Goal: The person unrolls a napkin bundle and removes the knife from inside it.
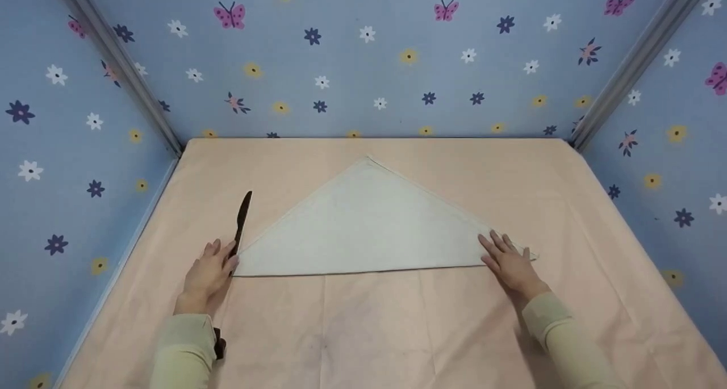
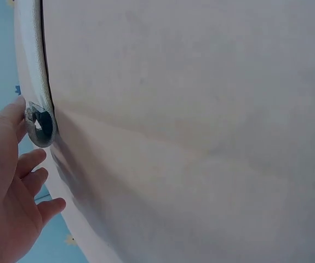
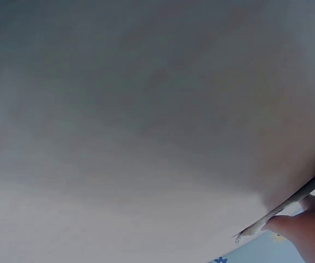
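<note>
A white cloth (image 1: 358,224) folded into a triangle lies with its point away from me and its long edge towards me. Near its left corner is a dark knife (image 1: 243,214), blade pointing away. My left hand (image 1: 205,272) rests at that corner, fingertips over the knife's near end. In the left wrist view the cloth's end (image 2: 32,71) curls into a loop with something dark inside; the thumb touches it and the other fingers are loosely bent. My right hand (image 1: 509,268) lies on the right corner, fingers spread. The right wrist view shows its thumb (image 3: 282,223) along the cloth edge.
A pale peach cover (image 1: 375,332) with creases spreads over the table. Blue walls (image 1: 363,54) with flowers and butterflies stand at the back and both sides. Grey posts (image 1: 630,59) run up the two back corners. A dark band (image 1: 219,343) shows at my left wrist.
</note>
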Demonstrator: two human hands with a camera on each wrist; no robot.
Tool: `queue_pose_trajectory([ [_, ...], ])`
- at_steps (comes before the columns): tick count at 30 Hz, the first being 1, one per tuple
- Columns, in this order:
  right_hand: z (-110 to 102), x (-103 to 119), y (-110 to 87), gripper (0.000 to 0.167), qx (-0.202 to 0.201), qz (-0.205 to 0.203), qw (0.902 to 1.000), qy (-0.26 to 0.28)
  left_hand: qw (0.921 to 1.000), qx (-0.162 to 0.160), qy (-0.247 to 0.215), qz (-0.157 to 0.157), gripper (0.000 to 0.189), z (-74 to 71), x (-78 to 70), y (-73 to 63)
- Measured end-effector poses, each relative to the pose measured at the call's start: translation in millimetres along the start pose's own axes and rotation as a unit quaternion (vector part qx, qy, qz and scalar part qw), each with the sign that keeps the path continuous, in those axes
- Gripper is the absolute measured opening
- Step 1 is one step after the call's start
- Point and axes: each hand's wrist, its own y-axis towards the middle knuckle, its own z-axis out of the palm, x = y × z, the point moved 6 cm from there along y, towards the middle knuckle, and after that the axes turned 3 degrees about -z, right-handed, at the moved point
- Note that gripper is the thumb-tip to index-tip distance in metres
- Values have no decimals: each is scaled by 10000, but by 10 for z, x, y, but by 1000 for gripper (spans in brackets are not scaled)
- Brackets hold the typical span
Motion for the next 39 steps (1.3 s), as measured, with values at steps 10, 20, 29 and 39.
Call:
queue_pose_trajectory([
  [10,4,9,-34,53,-111,-116,9999,-16,9999,-7,86,-126,67,48,41,-10],
  [20,11,13,-35,53,-87,-45,9999,29,9981,-377,256,-416,67,-26,124,-13],
  [29,6,3,-37,53,-138,-60,9999,24,9943,-685,364,-733,67,-91,220,-52],
  [39,-6,10,-20,53,-124,-119,9998,54,9920,-758,288,-972,70,-112,335,-96],
])
